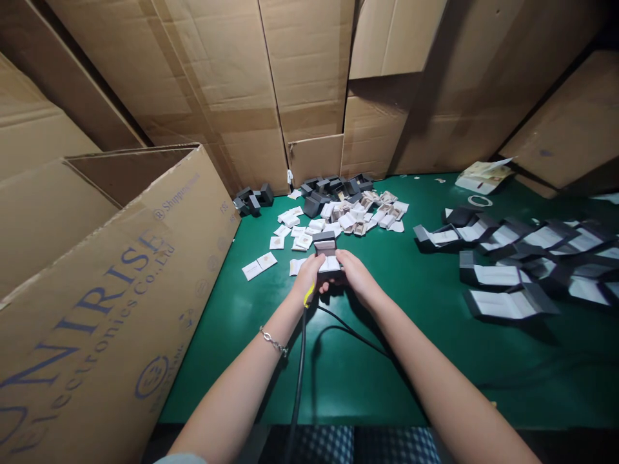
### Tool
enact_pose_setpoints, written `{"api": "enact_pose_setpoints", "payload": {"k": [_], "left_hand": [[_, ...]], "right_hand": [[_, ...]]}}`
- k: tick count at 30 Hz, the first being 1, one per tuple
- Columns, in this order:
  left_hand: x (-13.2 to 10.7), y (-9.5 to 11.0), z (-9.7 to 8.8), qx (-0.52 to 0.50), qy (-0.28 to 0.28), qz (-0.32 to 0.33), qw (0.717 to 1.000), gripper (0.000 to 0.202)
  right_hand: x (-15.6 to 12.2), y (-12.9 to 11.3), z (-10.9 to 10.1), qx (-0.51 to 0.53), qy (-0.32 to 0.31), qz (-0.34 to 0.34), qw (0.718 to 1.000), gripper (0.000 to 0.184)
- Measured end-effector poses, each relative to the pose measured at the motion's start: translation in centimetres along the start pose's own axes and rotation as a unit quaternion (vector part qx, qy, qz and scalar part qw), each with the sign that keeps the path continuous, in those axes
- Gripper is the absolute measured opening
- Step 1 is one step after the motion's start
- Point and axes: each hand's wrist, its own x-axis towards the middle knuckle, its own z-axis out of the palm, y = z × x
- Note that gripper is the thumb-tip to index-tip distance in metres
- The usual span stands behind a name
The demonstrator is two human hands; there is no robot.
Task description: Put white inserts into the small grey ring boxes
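Note:
Between my two hands is a small dark jewelry box (pixel 325 246) with its lid raised and a white lining inside. My left hand (pixel 309 274) grips its left side, and a yellow band shows at that wrist. On the right side my right hand (pixel 352 270) holds the box, thumb at the lining; fingers of a hand show beneath it. White inserts (pixel 355 216) lie in a heap just beyond the box. Two flat white cards (pixel 259 265) rest to the left of my hands.
A large printed carton (pixel 193 277) stands at the left. Dark boxes (pixel 333 188) are piled at the back; several open boxes with white linings (pixel 505 301) lie at the right. A black cable (pixel 300 367) runs from my left wrist. Cardboard (pixel 232 84) walls the green table (pixel 411 380).

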Motion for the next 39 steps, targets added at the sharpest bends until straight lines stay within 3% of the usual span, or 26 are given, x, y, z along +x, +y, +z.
{"api": "enact_pose_setpoints", "payload": {"k": [4, 13, 20, 22, 25, 27, 30, 33, 39], "left_hand": [[0.0, 0.0, 0.0, 0.015, -0.010, 0.009, 1.000, 0.028], [-0.5, 0.5, 0.2, 0.046, -0.004, 0.004, 0.999, 0.020], [-1.0, 1.1, 0.4, 0.075, 0.000, -0.009, 0.997, 0.021], [-0.9, 1.1, 0.5, 0.074, 0.012, -0.013, 0.997, 0.020], [-0.8, 1.1, 0.6, 0.067, 0.035, -0.027, 0.997, 0.019], [-0.7, 1.1, 0.7, 0.067, 0.041, -0.042, 0.996, 0.018], [-0.7, 1.0, 0.7, 0.074, 0.037, -0.049, 0.995, 0.019], [-0.7, 1.0, 0.6, 0.085, 0.032, -0.044, 0.995, 0.020], [-0.6, 0.8, 0.5, 0.100, 0.032, -0.044, 0.994, 0.017]], "right_hand": [[0.0, -0.2, 0.0, -0.018, -0.033, 0.029, 0.999, 0.016], [-0.3, -0.4, -0.2, -0.028, -0.074, 0.019, 0.997, 0.016], [-0.1, -0.1, -0.5, -0.042, -0.065, 0.026, 0.997, 0.018], [0.0, 0.1, -0.6, -0.062, -0.025, 0.020, 0.998, 0.026], [0.2, 0.3, -0.9, -0.141, 0.092, -0.101, 0.981, 0.042], [0.1, 0.2, -1.2, -0.208, 0.156, -0.231, 0.938, 0.042], [-0.2, -0.2, -1.5, -0.290, 0.169, -0.364, 0.869, 0.027], [-0.3, -0.4, -1.6, -0.335, 0.144, -0.405, 0.838, 0.012], [-0.1, -0.3, -1.7, -0.331, 0.139, -0.382, 0.852, 0.011]]}}
